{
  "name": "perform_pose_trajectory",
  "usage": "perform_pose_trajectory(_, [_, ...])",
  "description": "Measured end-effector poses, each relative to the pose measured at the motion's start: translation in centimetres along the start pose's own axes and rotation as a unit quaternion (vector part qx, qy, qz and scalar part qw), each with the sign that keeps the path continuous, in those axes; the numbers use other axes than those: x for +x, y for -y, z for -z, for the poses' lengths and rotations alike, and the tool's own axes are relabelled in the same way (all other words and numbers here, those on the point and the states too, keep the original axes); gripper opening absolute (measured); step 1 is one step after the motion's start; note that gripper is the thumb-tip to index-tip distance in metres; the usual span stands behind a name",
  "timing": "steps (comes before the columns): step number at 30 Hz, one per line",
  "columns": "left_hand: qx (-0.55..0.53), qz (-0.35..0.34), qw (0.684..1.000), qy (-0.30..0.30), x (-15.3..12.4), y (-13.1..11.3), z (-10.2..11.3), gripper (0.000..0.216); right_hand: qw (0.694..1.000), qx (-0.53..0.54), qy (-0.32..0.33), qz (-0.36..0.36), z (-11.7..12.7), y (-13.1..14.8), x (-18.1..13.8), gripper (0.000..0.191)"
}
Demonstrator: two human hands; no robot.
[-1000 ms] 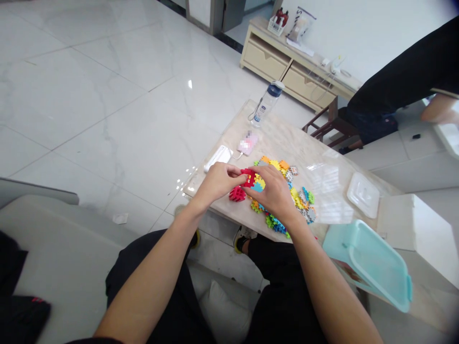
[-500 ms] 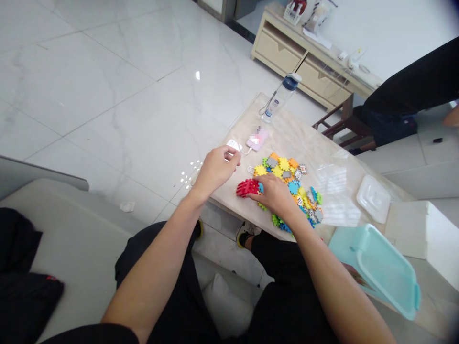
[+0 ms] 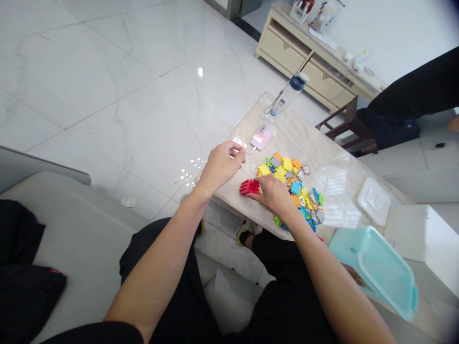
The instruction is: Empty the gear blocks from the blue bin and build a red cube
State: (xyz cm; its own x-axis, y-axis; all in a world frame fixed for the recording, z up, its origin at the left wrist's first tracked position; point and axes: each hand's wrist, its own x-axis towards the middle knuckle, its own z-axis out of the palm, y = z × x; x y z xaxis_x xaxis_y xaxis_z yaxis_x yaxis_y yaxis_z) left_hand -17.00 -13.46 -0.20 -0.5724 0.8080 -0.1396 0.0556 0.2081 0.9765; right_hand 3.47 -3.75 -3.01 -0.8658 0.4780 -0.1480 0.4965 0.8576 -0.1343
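Note:
My right hand [image 3: 274, 193] is closed round the end of some red plastic toy pieces [image 3: 248, 187] with finger-like prongs, at the near left of the table. My left hand [image 3: 226, 162] hovers over the table's left edge, fingers curled in towards the thumb; whatever may be between them is hidden. Just beyond it lies a white object [image 3: 239, 143] with a cable running to a pink phone-like device [image 3: 262, 139]. Beside and beneath my right hand spreads a pile of colourful toy gears [image 3: 280, 176] in yellow, orange, blue, green and grey.
A clear water bottle [image 3: 285, 99] stands at the far end of the table [image 3: 322, 148]. To the right are a clear plastic lid [image 3: 374, 200], a teal bin [image 3: 385, 267] and a white box [image 3: 409, 231]. Another person's dark-clothed leg [image 3: 412, 88] shows by a wooden stool [image 3: 344, 122].
The whole view has shifted slightly. My right hand stays on the red pieces, and my left hand keeps its curled shape near the white object.

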Motion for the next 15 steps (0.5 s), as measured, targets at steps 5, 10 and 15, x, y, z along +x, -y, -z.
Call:
perform_pose_trajectory(5, [-0.009,0.000,1.000,0.002,-0.06,-0.16,-0.01,0.016,1.000,-0.001,0.016,-0.022,0.29,0.42,0.15,0.038])
perform_pose_trajectory(10, [-0.013,0.002,1.000,0.005,-0.12,-0.26,-0.01,0.016,0.999,-0.010,0.016,-0.027,0.29,0.61,0.09,0.035])
perform_pose_trajectory(15, [-0.009,0.003,1.000,0.005,-0.21,-0.36,0.06,0.017,0.999,-0.025,0.025,-0.036,0.27,0.75,0.03,0.035])
